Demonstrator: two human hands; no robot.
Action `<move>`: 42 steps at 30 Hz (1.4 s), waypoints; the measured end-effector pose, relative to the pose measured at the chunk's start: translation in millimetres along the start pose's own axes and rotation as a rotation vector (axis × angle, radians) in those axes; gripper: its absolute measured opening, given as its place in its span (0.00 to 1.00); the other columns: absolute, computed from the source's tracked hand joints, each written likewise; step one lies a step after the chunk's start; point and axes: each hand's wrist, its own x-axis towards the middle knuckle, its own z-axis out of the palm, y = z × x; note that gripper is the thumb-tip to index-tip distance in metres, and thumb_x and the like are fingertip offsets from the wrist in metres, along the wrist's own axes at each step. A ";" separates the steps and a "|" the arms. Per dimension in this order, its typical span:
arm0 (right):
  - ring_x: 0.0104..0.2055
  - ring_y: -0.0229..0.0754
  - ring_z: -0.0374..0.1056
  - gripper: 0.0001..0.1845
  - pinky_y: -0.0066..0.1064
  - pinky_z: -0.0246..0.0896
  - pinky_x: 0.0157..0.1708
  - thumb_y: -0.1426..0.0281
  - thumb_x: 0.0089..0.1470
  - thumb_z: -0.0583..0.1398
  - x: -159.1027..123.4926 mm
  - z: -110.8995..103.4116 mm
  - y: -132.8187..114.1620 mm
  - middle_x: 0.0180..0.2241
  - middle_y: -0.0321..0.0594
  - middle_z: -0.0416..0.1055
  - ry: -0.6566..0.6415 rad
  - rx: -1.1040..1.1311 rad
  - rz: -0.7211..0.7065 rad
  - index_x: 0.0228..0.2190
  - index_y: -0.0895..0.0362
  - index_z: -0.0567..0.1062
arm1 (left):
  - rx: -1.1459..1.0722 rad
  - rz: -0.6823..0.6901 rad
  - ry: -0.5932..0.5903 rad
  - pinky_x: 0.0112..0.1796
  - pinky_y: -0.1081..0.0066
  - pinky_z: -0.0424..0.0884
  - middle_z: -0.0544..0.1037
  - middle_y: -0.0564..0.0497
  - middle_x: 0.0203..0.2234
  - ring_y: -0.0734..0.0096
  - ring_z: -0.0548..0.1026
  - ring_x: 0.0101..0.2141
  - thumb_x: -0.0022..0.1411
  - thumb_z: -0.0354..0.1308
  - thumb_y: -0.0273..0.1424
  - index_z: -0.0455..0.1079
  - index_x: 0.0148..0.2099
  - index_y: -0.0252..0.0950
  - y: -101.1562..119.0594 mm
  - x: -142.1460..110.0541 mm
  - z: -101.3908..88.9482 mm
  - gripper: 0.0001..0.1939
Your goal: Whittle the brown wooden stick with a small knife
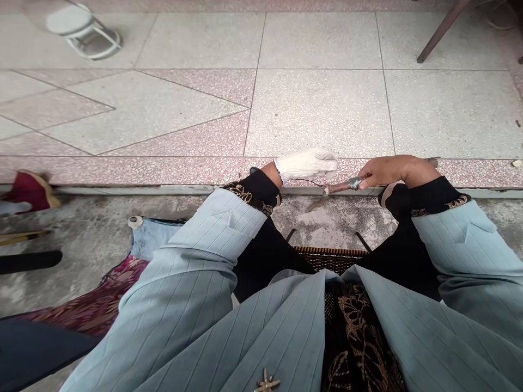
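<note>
My left hand (308, 163) wears a white knitted glove and sits over the raised ledge. Its fingers are curled closed; a thin dark strand shows just below them, and what they hold, if anything, is hidden. My right hand (394, 170) is bare and wrapped around a brown stick-like tool (337, 188). Grey wire is wound round that tool beside my fingers, and its far end bends down to the left. The other end of the handle pokes out past my right wrist. The tool's bent end lies just below the gloved fingers.
The tiled ledge (318, 120) runs across ahead of me. A white stool (96, 41) stands far left, and a dark wooden leg (443, 30) far right. On the left are a red shoe (35, 191) and patterned cloth (90, 299). A woven seat (330, 258) shows between my legs.
</note>
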 end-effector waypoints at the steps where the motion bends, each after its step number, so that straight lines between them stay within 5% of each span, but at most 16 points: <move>1: 0.27 0.39 0.64 0.21 0.32 0.55 0.28 0.50 0.50 0.63 -4.4 -0.8 -2.4 0.25 0.36 0.72 -0.037 0.051 -0.064 0.36 0.53 0.80 | -0.019 0.005 0.003 0.20 0.79 0.56 0.69 0.52 0.22 0.83 0.59 0.18 0.65 0.56 0.38 0.68 0.29 0.33 0.1 -0.5 -1.2 0.15; 4: 0.25 0.36 0.61 0.19 0.30 0.53 0.25 0.52 0.50 0.65 -19.9 -2.8 -9.2 0.24 0.34 0.70 -0.031 0.251 -0.247 0.35 0.54 0.79 | -0.115 0.032 0.002 0.20 0.78 0.57 0.68 0.53 0.20 0.83 0.59 0.18 0.65 0.58 0.38 0.68 0.30 0.33 2.5 -2.6 -4.2 0.15; 8: 0.22 0.34 0.56 0.23 0.29 0.52 0.22 0.48 0.53 0.62 -31.5 -3.4 -13.9 0.22 0.33 0.64 0.417 0.686 -0.397 0.36 0.55 0.75 | -0.229 0.083 0.064 0.22 0.78 0.62 0.65 0.55 0.17 0.82 0.59 0.17 0.67 0.55 0.40 0.68 0.32 0.33 8.3 -4.2 -2.4 0.16; 11: 0.20 0.35 0.54 0.26 0.29 0.50 0.19 0.43 0.54 0.59 -25.9 -5.2 -12.7 0.20 0.33 0.60 0.760 0.911 -0.375 0.36 0.54 0.73 | -0.251 0.108 0.096 0.22 0.78 0.63 0.61 0.57 0.15 0.82 0.58 0.17 0.68 0.53 0.42 0.68 0.32 0.32 11.0 -3.5 2.1 0.19; 15: 0.21 0.37 0.56 0.25 0.30 0.50 0.18 0.43 0.54 0.59 -8.8 -8.0 -3.4 0.21 0.35 0.60 0.938 0.903 -0.206 0.33 0.54 0.71 | -0.227 0.091 0.016 0.21 0.79 0.63 0.61 0.57 0.15 0.82 0.59 0.17 0.68 0.53 0.42 0.69 0.32 0.32 10.7 -2.3 6.4 0.18; 19: 0.25 0.40 0.61 0.24 0.32 0.53 0.22 0.47 0.54 0.61 1.1 -7.5 5.9 0.21 0.39 0.63 0.937 0.544 0.043 0.32 0.56 0.74 | -0.215 0.067 -0.075 0.21 0.80 0.61 0.61 0.56 0.16 0.82 0.59 0.17 0.68 0.54 0.41 0.70 0.34 0.31 10.0 -2.3 7.7 0.17; 23: 0.29 0.44 0.64 0.19 0.35 0.53 0.26 0.51 0.49 0.65 2.6 -5.2 5.3 0.24 0.42 0.68 0.692 0.145 0.190 0.27 0.55 0.75 | -0.154 0.067 -0.118 0.20 0.80 0.59 0.67 0.53 0.19 0.83 0.60 0.18 0.67 0.55 0.41 0.70 0.32 0.31 8.4 -2.0 8.2 0.18; 28: 0.26 0.40 0.63 0.16 0.33 0.53 0.26 0.54 0.48 0.66 -5.2 -3.4 -1.0 0.23 0.37 0.70 0.072 0.113 -0.040 0.27 0.54 0.78 | -0.068 0.042 -0.105 0.19 0.79 0.57 0.70 0.51 0.21 0.82 0.61 0.17 0.64 0.59 0.39 0.71 0.31 0.32 4.3 -1.5 5.8 0.16; 31: 0.24 0.36 0.61 0.18 0.30 0.54 0.25 0.53 0.49 0.65 -17.6 -3.4 -6.0 0.22 0.33 0.69 -0.076 0.292 -0.221 0.32 0.54 0.79 | -0.120 0.044 -0.063 0.19 0.78 0.58 0.70 0.52 0.21 0.82 0.62 0.18 0.63 0.60 0.39 0.70 0.32 0.32 6.7 -3.8 3.2 0.14; 33: 0.22 0.33 0.58 0.19 0.28 0.53 0.23 0.52 0.50 0.65 -26.2 -3.0 -10.6 0.22 0.32 0.66 0.054 0.501 -0.344 0.33 0.55 0.77 | -0.190 0.071 -0.018 0.20 0.78 0.59 0.68 0.53 0.19 0.82 0.61 0.17 0.64 0.59 0.40 0.70 0.32 0.32 10.7 -5.8 2.6 0.15; 36: 0.19 0.32 0.52 0.21 0.27 0.51 0.20 0.50 0.52 0.64 -33.3 -2.7 -17.8 0.20 0.30 0.60 0.447 0.820 -0.443 0.33 0.56 0.75 | -0.299 0.126 0.053 0.20 0.78 0.61 0.63 0.56 0.17 0.82 0.57 0.17 0.67 0.55 0.43 0.68 0.32 0.32 16.3 -7.1 4.5 0.18; 42: 0.19 0.34 0.51 0.23 0.29 0.50 0.18 0.45 0.54 0.60 -26.3 -9.2 -17.2 0.20 0.31 0.55 0.823 0.989 -0.329 0.35 0.53 0.71 | -0.298 0.067 0.029 0.20 0.79 0.61 0.57 0.59 0.16 0.82 0.55 0.17 0.69 0.52 0.41 0.68 0.33 0.32 15.9 -3.2 13.1 0.18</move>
